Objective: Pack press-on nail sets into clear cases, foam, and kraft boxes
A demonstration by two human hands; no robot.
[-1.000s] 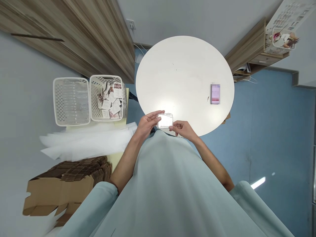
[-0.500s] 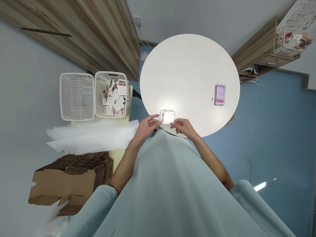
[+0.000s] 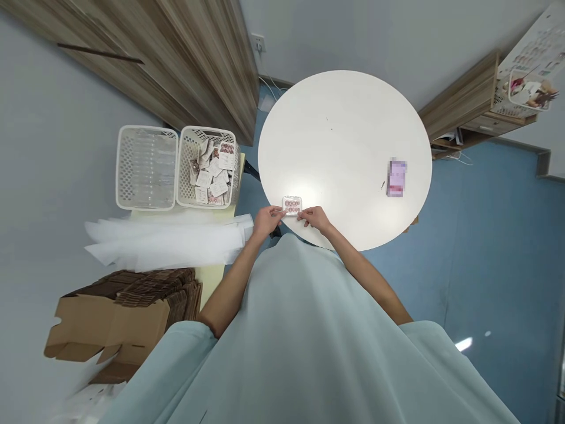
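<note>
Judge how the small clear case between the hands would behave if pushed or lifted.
The small clear case looks flat and boxy, so rolling seems unlikely. Its clear, plastic-looking rim suggests a fairly stiff, perhaps slippery shell. Being small and shallow, it is probably light.

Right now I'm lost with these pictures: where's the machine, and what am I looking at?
There's no machine here. One camera, worn on a person's head, looks forward and down. Their bare left hand and right hand hold a small clear case with reddish round shapes showing, at the near edge of a white table; whether it rests there is hard to tell. A blurred purple item lies toward the table's right. Off left, a white basket contains printed cards.
</note>
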